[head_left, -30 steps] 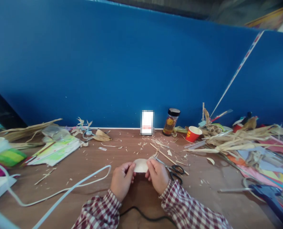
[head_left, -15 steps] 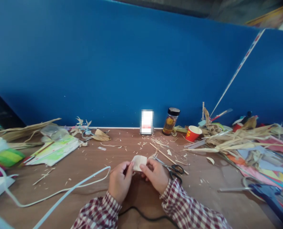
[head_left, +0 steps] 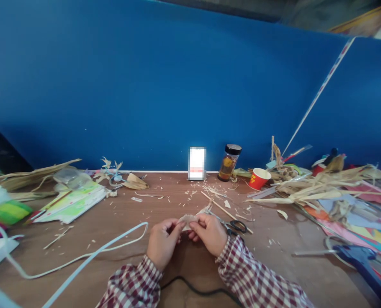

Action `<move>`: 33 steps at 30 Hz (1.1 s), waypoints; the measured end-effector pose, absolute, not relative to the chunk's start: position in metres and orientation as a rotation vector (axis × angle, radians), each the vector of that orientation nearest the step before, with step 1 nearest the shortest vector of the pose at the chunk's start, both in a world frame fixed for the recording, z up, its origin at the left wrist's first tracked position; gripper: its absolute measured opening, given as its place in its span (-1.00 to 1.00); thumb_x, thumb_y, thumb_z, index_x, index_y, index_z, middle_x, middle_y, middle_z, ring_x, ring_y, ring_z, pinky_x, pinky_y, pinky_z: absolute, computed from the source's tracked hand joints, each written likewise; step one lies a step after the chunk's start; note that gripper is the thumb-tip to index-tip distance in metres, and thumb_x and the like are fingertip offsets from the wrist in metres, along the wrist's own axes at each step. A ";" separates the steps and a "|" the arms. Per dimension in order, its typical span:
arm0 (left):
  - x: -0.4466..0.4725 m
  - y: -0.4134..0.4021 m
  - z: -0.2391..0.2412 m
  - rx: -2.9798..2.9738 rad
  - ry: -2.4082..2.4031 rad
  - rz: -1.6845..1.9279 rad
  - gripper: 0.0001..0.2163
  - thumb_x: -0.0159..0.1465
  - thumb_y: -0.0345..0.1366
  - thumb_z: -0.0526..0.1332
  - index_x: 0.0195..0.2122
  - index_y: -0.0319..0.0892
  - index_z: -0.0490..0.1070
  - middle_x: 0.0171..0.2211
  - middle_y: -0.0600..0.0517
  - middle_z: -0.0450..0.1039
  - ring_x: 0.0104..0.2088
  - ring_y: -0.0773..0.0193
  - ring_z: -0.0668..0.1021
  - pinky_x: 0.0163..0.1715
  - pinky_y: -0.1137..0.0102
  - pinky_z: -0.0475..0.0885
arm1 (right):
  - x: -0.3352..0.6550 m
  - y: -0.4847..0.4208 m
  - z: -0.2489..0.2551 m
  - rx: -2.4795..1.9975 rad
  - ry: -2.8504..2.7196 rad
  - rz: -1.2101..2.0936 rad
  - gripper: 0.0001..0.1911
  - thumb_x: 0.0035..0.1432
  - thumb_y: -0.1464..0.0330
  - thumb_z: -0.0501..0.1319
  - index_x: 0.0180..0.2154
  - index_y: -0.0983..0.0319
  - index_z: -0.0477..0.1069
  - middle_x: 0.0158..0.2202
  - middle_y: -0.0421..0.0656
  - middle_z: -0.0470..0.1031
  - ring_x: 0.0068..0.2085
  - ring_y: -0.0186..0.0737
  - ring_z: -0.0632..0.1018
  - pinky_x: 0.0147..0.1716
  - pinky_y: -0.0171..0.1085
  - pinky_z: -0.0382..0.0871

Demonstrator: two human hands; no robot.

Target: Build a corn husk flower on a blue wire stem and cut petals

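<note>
pinching a small pale piece between two hands

pale, thin piece [head_left: 187, 220], probably husk, sits between the two hands, front centre, over the desk [head_left: 122, 211]. can't tell from here if its lower edge touches the wood. left hand [head_left: 162, 244]: fingers grasping its left side, thumb toward me. right hand [head_left: 212, 236]: fingers clamped on the right side, thumb pressed on the near face. piece looks bent or curved between the grips; most of it hidden by the thumbs. checked sleeves [head_left: 132, 280] on both arms.

scissors [head_left: 232, 223], black handles, just right of the right hand, partly hidden by it. thin stick [head_left: 216, 204] lies slanting just beyond them. pale shavings [head_left: 216, 191] scattered past the hands. jar [head_left: 228, 166] with a dark lid stands tilted in view near the blue partition [head_left: 145, 85]; red paper cup [head_left: 258, 182] beside it. bright blurred-out panel [head_left: 197, 164] left of the jar.

right side: heap of dried husks [head_left: 325, 188], blue glue gun [head_left: 353, 253] nearer. left side: painted paper [head_left: 81, 201], one loose husk [head_left: 137, 181] farther back, light cable [head_left: 104, 247] looping toward the left hand. black cord [head_left: 206, 294] runs between the forearms.
</note>
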State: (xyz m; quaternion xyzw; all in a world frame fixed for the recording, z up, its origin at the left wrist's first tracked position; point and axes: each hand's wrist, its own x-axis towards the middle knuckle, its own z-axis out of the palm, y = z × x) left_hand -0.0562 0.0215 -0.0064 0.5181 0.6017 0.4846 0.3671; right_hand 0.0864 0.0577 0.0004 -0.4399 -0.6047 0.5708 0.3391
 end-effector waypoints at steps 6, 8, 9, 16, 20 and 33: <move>-0.065 0.024 0.000 1.282 1.709 1.354 -0.72 0.08 -0.08 0.18 -0.55 -0.22 0.44 -0.75 0.12 0.33 -0.68 0.33 0.39 -0.62 0.47 0.28 | 0.100 0.070 0.005 -1.159 -1.506 1.277 -0.80 0.06 0.25 0.14 -0.35 0.26 0.36 -0.50 -0.17 0.46 -0.52 -0.28 0.47 -0.53 -0.30 0.35; -0.072 0.028 -0.001 1.187 1.760 1.426 -0.72 0.04 -0.07 0.22 -0.50 -0.22 0.45 -0.71 0.11 0.36 -0.65 0.32 0.41 -0.60 0.46 0.31 | 0.111 0.078 0.008 -1.198 -1.468 1.057 -0.77 0.09 0.23 0.11 -0.31 0.25 0.36 -0.52 -0.19 0.42 -0.53 -0.30 0.43 -0.55 -0.32 0.30; -0.075 0.030 -0.003 1.137 1.727 1.467 -0.72 0.02 -0.07 0.24 -0.46 -0.22 0.46 -0.66 0.10 0.40 -0.62 0.31 0.43 -0.59 0.46 0.34 | 0.116 0.083 0.009 -1.224 -1.473 0.927 -0.77 0.10 0.23 0.10 -0.29 0.25 0.37 -0.57 -0.24 0.37 -0.56 -0.32 0.38 -0.57 -0.33 0.26; -0.079 0.039 -0.014 0.932 1.418 1.559 -0.69 -0.07 -0.13 0.31 -0.36 -0.23 0.46 -0.54 0.08 0.45 -0.54 0.37 0.45 -0.52 0.49 0.42 | 0.128 0.093 0.002 -1.215 -1.766 0.478 -0.78 0.06 0.43 0.07 -0.23 0.24 0.40 -0.45 -0.18 0.37 -0.43 -0.26 0.41 -0.40 -0.26 0.32; -0.077 0.038 -0.011 0.869 1.406 1.564 -0.67 -0.06 -0.15 0.31 -0.30 -0.24 0.47 -0.42 0.03 0.49 -0.51 0.37 0.47 -0.53 0.50 0.43 | 0.119 0.087 -0.001 -1.049 -1.858 0.384 -0.72 0.06 0.50 0.05 -0.19 0.23 0.40 -0.11 -0.05 0.37 -0.08 -0.15 0.41 -0.12 -0.16 0.31; -0.067 0.031 -0.002 0.948 1.250 1.373 -0.51 -0.10 -0.24 0.36 -0.12 -0.26 0.36 -0.54 0.11 0.42 -0.56 0.37 0.48 -0.60 0.51 0.42 | 0.107 0.063 0.000 -0.825 -2.086 0.829 -0.64 0.05 0.48 0.15 -0.08 0.11 0.35 -0.29 -0.19 0.49 -0.35 -0.30 0.48 -0.30 -0.27 0.37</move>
